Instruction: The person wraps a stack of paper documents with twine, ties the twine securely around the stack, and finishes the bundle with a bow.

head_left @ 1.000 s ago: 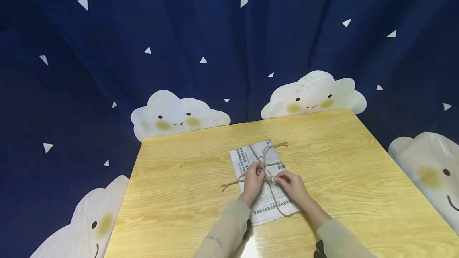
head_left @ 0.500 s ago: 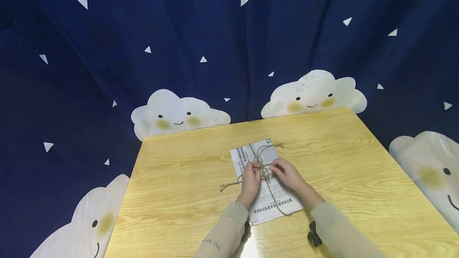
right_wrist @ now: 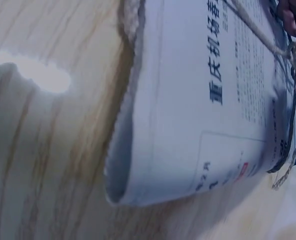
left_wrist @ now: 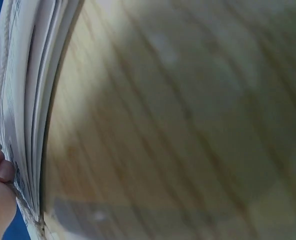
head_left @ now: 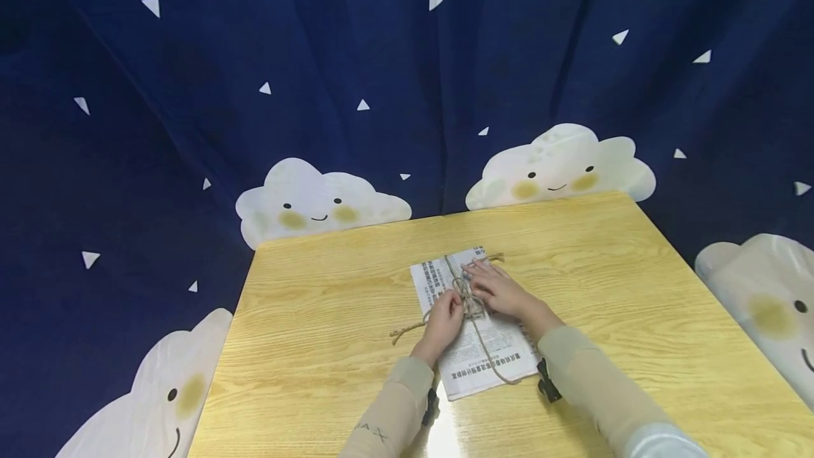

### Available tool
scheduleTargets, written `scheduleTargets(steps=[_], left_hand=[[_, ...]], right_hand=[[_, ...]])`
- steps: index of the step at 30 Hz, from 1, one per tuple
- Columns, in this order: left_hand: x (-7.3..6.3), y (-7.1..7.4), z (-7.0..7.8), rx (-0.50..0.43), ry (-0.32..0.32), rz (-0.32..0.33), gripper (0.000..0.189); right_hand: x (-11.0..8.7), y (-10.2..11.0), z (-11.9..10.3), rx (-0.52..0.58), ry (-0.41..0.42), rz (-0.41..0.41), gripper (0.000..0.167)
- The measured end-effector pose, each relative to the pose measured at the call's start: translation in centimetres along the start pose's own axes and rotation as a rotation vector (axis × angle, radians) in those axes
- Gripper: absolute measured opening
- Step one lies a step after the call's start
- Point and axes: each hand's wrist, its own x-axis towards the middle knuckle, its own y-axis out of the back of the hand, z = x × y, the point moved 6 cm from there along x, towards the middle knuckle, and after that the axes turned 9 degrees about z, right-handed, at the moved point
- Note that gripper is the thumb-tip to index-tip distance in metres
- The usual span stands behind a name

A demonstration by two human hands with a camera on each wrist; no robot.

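A folded newspaper bundle (head_left: 467, 359) lies on the table, bound crosswise with brown twine (head_left: 485, 353) that has loops and a knot near the middle. My left hand (head_left: 444, 318) pinches the twine beside the knot, with its fingertips curled together; in the left wrist view its fingers (left_wrist: 5, 171) are at the twine by the layered paper edge. My right hand (head_left: 499, 292) lies over the upper right of the bundle, fingers extended toward the twine. In the right wrist view, the newspaper's folded end (right_wrist: 153, 150) and some twine (right_wrist: 258, 32) show.
The bundle rests on a wood-grain table (head_left: 318, 331). One frayed twine end (head_left: 407, 331) sticks out left of the bundle, another (head_left: 496, 257) at its upper right. Behind the table hangs a dark blue curtain (head_left: 356, 41) with clouds and triangles.
My right hand has moved up and left across the bundle, its fingers going from pinching twine to extended. My left hand stays by the knot, where the loops have shifted.
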Motion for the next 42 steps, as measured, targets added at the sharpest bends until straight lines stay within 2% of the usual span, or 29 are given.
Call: scheduleTargets(steps=[5,8,11,14,18,21,23,28,33,37,40,42], left_hand=[[-0.1,0.1,0.0,-0.033,-0.002,-0.032,0.010],[0.0,0.2,-0.1,-0.037,0.021,-0.015,0.009],[0.0,0.5,-0.4,-0.045,0.077,0.028,0.006],[0.3,0.8,-0.8,-0.040,0.143,0.083,0.009],[0.7,1.2,-1.1,0.014,0.200,0.150,0.021],[1.0,1.7,-1.1,0.059,0.236,0.196,0.020],[1.0,2.0,-1.0,0.080,0.258,0.209,0.015],[1.1,2.3,-1.2,0.101,0.308,0.185,0.008],[1.3,2.3,-1.6,0.128,0.343,0.197,0.015],[1.7,2.7,-1.9,0.181,0.359,0.257,0.016],[1.9,3.0,-2.2,0.153,0.383,0.307,0.015],[1.8,3.2,-2.4,0.110,0.388,0.327,0.015]], right_hand=[[-0.1,-0.2,0.2,-0.047,0.008,-0.054,0.011],[-0.2,-0.3,0.1,-0.064,0.038,-0.021,0.008],[-0.5,-0.2,0.1,-0.038,0.028,0.030,0.006],[-0.8,-0.3,0.2,0.046,-0.039,0.068,0.006],[-1.3,-0.3,0.5,0.181,-0.216,0.114,0.008],[-1.8,-0.3,1.1,0.226,-0.360,0.161,0.011],[-1.9,-0.3,1.4,0.239,-0.426,0.194,0.012],[-2.1,-0.2,1.6,0.251,-0.510,0.246,0.014],[-2.3,0.0,2.1,0.209,-0.624,0.299,0.018],[-2.5,0.0,2.4,0.137,-0.679,0.293,0.022],[-2.6,0.0,2.4,0.093,-0.692,0.281,0.021],[-2.5,0.1,2.4,0.050,-0.667,0.276,0.019]])
